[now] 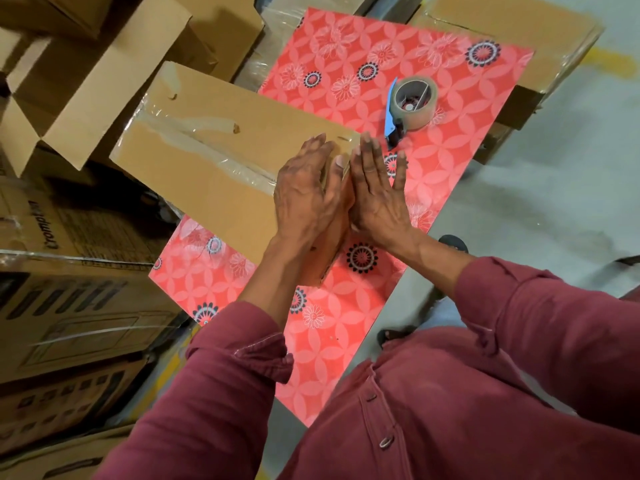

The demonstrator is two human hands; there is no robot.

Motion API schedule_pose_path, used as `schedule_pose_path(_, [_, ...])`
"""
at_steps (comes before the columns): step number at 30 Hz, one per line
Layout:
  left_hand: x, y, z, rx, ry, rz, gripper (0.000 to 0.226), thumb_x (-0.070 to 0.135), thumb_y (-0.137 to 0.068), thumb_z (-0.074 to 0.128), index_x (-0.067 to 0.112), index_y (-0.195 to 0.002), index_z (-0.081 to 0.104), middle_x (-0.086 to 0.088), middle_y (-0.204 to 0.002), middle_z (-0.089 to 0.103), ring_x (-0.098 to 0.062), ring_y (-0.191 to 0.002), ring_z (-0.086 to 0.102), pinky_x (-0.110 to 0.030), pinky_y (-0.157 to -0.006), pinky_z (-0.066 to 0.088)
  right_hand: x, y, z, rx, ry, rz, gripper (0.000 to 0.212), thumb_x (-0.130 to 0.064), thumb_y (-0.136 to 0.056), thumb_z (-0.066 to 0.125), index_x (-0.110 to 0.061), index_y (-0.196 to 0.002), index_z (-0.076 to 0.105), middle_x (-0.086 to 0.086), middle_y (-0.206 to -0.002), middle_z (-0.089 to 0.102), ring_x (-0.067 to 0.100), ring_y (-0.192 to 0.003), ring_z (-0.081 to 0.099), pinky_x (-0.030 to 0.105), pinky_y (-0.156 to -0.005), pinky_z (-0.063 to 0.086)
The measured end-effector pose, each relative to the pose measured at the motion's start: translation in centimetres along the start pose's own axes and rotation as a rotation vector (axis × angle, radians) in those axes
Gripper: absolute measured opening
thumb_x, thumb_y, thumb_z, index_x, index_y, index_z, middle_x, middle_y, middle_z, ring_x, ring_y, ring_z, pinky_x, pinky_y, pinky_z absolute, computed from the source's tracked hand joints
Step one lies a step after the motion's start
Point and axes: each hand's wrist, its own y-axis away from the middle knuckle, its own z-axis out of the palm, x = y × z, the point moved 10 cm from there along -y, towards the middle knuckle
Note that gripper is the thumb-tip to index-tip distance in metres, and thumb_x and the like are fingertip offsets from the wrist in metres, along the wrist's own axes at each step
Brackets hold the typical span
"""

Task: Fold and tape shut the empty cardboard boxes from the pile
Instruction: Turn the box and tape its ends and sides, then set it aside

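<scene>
A long brown cardboard box (pixel 207 161) lies across the red flowered table (pixel 346 323), its top seam covered by clear tape. My left hand (pixel 304 195) presses flat on the box's top at its near right end. My right hand (pixel 377 195) presses flat against that end face, fingers stretched out and pointing away from me. The two hands meet along the box's edge. A tape dispenser (pixel 410 105) with a blue handle and a roll of clear tape rests on the table beyond my right hand, untouched.
Stacked printed cartons (pixel 69 306) stand at the left. Open and flattened boxes (pixel 104 74) pile up at the far left. Another cardboard box (pixel 519 39) sits behind the table at the far right. Grey floor (pixel 554 188) lies to the right.
</scene>
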Motion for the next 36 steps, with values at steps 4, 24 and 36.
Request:
schedule_pose_path(4, [0.0,-0.9,1.4,-0.036,-0.001,0.019,0.038,0.031,-0.105,0.053,0.005,-0.125,0.072,-0.017,-0.134,0.069,-0.027,-0.133,0.061,-0.04,-0.113,0.047,1.6,1.8,3.2,-0.178,0.06,-0.003,0.088,-0.028,-0.089,0.047,0.005,-0.16,0.006,0.025,-0.169,0.005,0.036,-0.159,0.005,0.067,-0.122,-0.007])
schedule_pose_path(24, [-0.7,0.0,2.9,-0.136,-0.133,-0.027,0.049,0.04,-0.096,0.064,0.007,-0.132,0.068,-0.015,-0.146,0.06,-0.029,-0.138,0.056,-0.055,-0.109,0.046,4.3,6.0,7.8,-0.215,-0.009,0.099,0.096,-0.031,-0.104,0.055,-0.017,-0.16,-0.023,0.025,-0.17,-0.002,0.035,-0.159,-0.002,0.07,-0.121,0.003])
schedule_pose_path(36, [-0.7,1.0,4.9,-0.431,-0.277,-0.037,0.091,0.028,-0.077,0.069,0.011,-0.16,0.035,-0.011,-0.171,0.025,-0.031,-0.158,0.022,-0.054,-0.124,0.023,3.1,2.0,4.2,-0.067,-0.049,-0.075,0.076,-0.034,-0.103,0.04,-0.032,-0.163,-0.008,0.043,-0.16,0.008,0.053,-0.153,0.012,0.075,-0.117,0.01])
